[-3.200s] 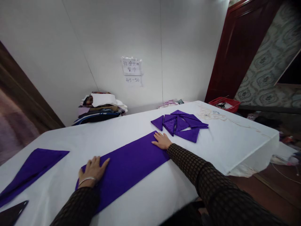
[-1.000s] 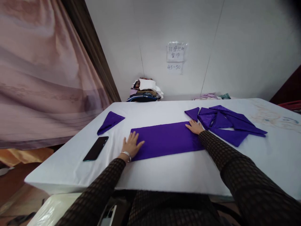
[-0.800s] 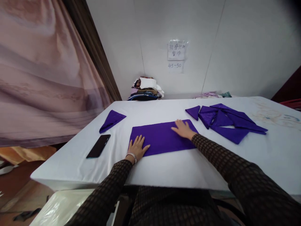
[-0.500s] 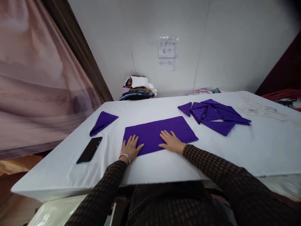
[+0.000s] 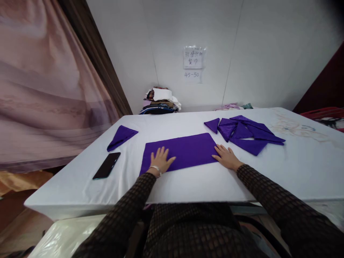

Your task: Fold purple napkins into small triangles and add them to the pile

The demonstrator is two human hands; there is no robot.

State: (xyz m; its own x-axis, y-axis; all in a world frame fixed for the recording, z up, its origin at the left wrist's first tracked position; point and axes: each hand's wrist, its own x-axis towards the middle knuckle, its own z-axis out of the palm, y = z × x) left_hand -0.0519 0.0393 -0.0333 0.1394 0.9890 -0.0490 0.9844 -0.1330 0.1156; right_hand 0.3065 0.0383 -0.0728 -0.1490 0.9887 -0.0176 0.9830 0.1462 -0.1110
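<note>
Beyond the white table [image 5: 199,188], a far pale wall [image 5: 266,53] is seen; rectangular purple cloth [image 5: 189,149] is touched by the left hand [image 5: 160,160] and right hand [image 5: 227,157], both spread flat.

On the far wall [image 5: 255,53], an upper paper sheet [image 5: 193,58] bore two handwritten Chinese lines, partly blurred, beginning 折叠 and ending 巾; a lower paper sheet [image 5: 192,76] read "45-50".

Room between phone [image 5: 106,166] and flat cloth [image 5: 188,149]
</note>
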